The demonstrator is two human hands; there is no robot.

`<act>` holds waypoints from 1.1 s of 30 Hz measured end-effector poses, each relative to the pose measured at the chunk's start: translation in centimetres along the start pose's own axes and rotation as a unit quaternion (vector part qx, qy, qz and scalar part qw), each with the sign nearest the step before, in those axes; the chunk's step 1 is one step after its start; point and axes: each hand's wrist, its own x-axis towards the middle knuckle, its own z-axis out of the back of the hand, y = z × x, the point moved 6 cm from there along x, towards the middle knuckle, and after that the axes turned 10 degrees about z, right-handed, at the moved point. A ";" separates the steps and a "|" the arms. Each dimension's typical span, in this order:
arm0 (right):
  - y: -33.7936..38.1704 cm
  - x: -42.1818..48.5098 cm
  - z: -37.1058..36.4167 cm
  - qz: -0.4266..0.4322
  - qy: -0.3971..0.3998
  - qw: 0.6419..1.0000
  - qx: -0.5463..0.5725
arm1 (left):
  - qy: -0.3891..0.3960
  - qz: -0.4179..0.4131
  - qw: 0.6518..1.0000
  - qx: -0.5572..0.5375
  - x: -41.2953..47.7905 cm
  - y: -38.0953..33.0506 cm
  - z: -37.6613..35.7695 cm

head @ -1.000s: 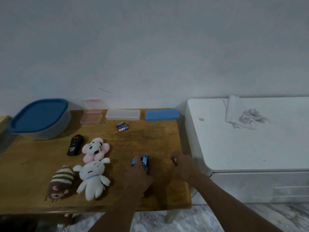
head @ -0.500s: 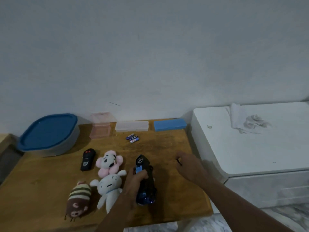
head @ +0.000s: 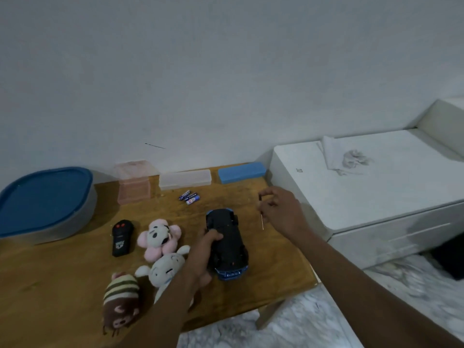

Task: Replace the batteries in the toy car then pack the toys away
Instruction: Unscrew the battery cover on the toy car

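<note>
The blue toy car lies upside down on the wooden table, its black underside facing up. My left hand grips the car's left side. To the car's right my right hand pinches a thin small screwdriver, tip pointing down just above the table. Several loose batteries lie behind the car. A black remote sits left of three plush toys: a pink flower one, a white one and a striped brown one.
A grey tub with a blue lid stands at the table's back left. Along the wall sit a pink clear box, a clear flat case and a blue case. A white cabinet with a crumpled cloth adjoins the table's right edge.
My left hand turned the car over so its black underside faces up. My right hand lifted from the table, now holding the screwdriver. The view shifted closer.
</note>
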 end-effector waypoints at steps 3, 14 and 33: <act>0.9 0.2 0.0 -0.017 -0.010 0.996 0.089 | -0.002 0.002 1.000 0.023 0.0 -0.7 -0.4; 2.5 3.5 0.2 0.048 0.036 0.988 0.144 | 0.035 -0.075 0.994 0.072 0.6 -4.0 -3.4; 3.4 5.5 0.8 0.133 0.043 0.967 0.215 | 0.065 -0.152 0.981 0.100 -0.2 -5.1 -5.6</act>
